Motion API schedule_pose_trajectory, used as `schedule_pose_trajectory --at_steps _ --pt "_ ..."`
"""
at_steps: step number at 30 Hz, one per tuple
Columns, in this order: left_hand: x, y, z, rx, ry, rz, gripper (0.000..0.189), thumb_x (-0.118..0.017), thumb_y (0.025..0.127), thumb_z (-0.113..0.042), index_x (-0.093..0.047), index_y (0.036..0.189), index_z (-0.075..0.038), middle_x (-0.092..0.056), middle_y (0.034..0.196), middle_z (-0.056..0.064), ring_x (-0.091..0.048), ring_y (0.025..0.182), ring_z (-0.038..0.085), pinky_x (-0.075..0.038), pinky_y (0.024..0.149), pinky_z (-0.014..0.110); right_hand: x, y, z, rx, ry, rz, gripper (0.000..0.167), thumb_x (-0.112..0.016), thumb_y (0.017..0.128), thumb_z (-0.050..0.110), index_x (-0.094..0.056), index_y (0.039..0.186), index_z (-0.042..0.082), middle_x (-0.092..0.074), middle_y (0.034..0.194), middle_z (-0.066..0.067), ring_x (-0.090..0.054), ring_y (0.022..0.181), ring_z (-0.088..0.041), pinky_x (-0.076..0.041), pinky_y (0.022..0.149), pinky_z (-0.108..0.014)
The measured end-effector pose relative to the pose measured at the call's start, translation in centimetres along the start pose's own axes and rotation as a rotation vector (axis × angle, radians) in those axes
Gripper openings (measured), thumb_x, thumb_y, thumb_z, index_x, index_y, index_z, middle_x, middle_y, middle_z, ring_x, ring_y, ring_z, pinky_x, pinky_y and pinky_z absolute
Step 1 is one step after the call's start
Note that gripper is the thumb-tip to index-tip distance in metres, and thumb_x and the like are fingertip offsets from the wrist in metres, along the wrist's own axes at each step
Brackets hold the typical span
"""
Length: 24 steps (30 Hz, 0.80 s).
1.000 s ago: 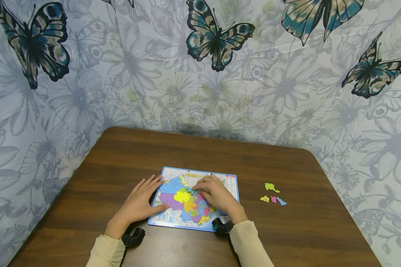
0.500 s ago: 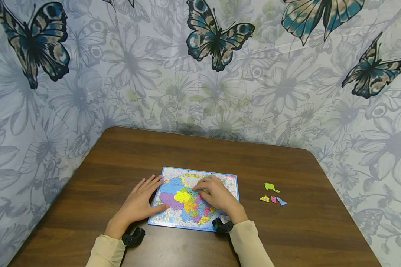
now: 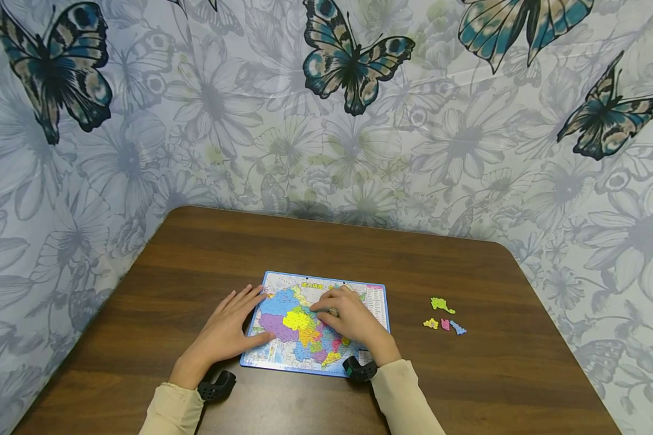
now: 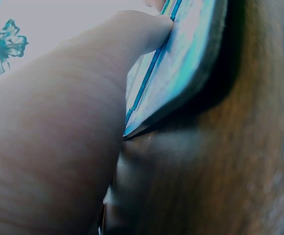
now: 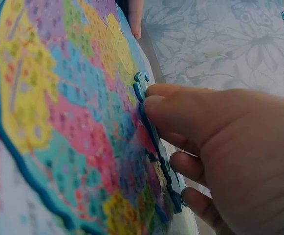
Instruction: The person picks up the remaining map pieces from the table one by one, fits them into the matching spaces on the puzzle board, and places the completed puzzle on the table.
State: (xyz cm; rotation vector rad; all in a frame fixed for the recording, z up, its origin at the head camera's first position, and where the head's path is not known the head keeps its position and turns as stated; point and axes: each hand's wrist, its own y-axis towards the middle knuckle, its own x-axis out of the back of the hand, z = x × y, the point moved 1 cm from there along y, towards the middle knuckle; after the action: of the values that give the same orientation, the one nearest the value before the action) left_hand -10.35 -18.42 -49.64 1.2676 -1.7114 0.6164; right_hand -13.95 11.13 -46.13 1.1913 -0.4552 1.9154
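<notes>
A map puzzle board with a blue rim lies on the table, its map filled with coloured pieces. My left hand rests at the board's left side, fingers spread and straight, thumb on its surface. Over the upper middle of the map is my right hand. Its thumb and index finger pinch a long, thin puzzle piece with a dark teal edge, which stands tilted above the map in the right wrist view. The fingers hide much of this piece in the head view.
To the right of the board lie several loose puzzle pieces: a green one, a yellow one, a pink one and a blue one. The brown wooden table meets a butterfly-patterned wall covering behind.
My right hand has shifted slightly left, and the puzzle piece now shows tilted between its thumb and fingers. The left hand stays in place.
</notes>
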Motion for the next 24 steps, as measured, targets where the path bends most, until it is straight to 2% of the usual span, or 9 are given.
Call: schedule_pose_trajectory --at_steps 4,7,12,13,16,20,24 --pt "0.06 0.0 -0.03 -0.001 0.003 -0.002 0.093 -0.073 0.084 -0.065 -0.047 0.156 -0.012 -0.039 0.165 0.008 -0.029 0.155 0.035 -0.016 0.127 0.058 -0.23 0.09 0.06 -0.018 -0.008 -0.022 0.018 -0.072 0.099 0.025 -0.08 0.114 0.026 -0.072 0.114 0.007 -0.059 0.107 -0.016 -0.049 0.095 -0.045" --pt "0.06 0.01 -0.03 -0.001 0.004 -0.001 0.093 -0.073 0.084 -0.065 -0.047 0.156 -0.012 -0.039 0.165 0.008 -0.029 0.155 0.035 -0.016 0.127 0.058 -0.44 0.17 0.16 -0.033 -0.007 -0.043 0.016 -0.073 0.098 0.028 -0.08 0.112 0.026 -0.073 0.113 0.008 -0.06 0.106 -0.015 -0.049 0.099 -0.046" --pt "0.02 0.05 -0.03 0.002 -0.002 0.004 0.093 -0.073 0.084 -0.066 -0.047 0.156 -0.012 -0.038 0.165 0.007 -0.028 0.156 0.034 -0.015 0.127 0.058 -0.83 0.3 0.28 -0.054 -0.019 -0.075 0.015 -0.074 0.097 0.029 -0.08 0.11 0.025 -0.073 0.114 0.009 -0.059 0.102 -0.014 -0.048 0.094 -0.042" --pt "0.01 0.05 -0.03 0.002 -0.003 0.004 0.093 -0.073 0.084 -0.066 -0.047 0.156 -0.012 -0.038 0.165 0.007 -0.028 0.156 0.034 -0.015 0.127 0.058 -0.89 0.32 0.28 -0.055 -0.019 -0.079 0.015 -0.074 0.097 0.029 -0.08 0.11 0.025 -0.073 0.114 0.009 -0.059 0.1 -0.014 -0.048 0.089 -0.041" --pt "0.02 -0.01 -0.04 0.004 -0.002 0.003 0.093 -0.072 0.084 -0.066 -0.047 0.156 -0.012 -0.039 0.165 0.007 -0.029 0.156 0.035 -0.015 0.127 0.058 -0.98 0.36 0.25 -0.055 -0.025 -0.084 0.014 -0.075 0.096 0.029 -0.08 0.109 0.025 -0.074 0.113 0.009 -0.061 0.104 -0.015 -0.048 0.096 -0.043" --pt "0.05 0.01 -0.07 0.003 -0.003 0.003 0.093 -0.074 0.084 -0.065 -0.047 0.156 -0.012 -0.038 0.165 0.007 -0.028 0.156 0.034 -0.015 0.127 0.058 -0.89 0.41 0.42 -0.057 -0.028 -0.083 0.015 -0.076 0.095 0.03 -0.081 0.108 0.024 -0.073 0.112 0.008 -0.061 0.103 -0.015 -0.048 0.096 -0.043" --pt "0.06 0.09 -0.04 0.0 0.001 0.002 0.093 -0.074 0.084 -0.064 -0.046 0.156 -0.012 -0.038 0.166 0.007 -0.028 0.156 0.034 -0.015 0.127 0.057 -0.86 0.47 0.64 -0.062 -0.042 -0.088 0.015 -0.077 0.095 0.029 -0.081 0.107 0.022 -0.074 0.11 0.007 -0.06 0.099 -0.014 -0.048 0.089 -0.039"
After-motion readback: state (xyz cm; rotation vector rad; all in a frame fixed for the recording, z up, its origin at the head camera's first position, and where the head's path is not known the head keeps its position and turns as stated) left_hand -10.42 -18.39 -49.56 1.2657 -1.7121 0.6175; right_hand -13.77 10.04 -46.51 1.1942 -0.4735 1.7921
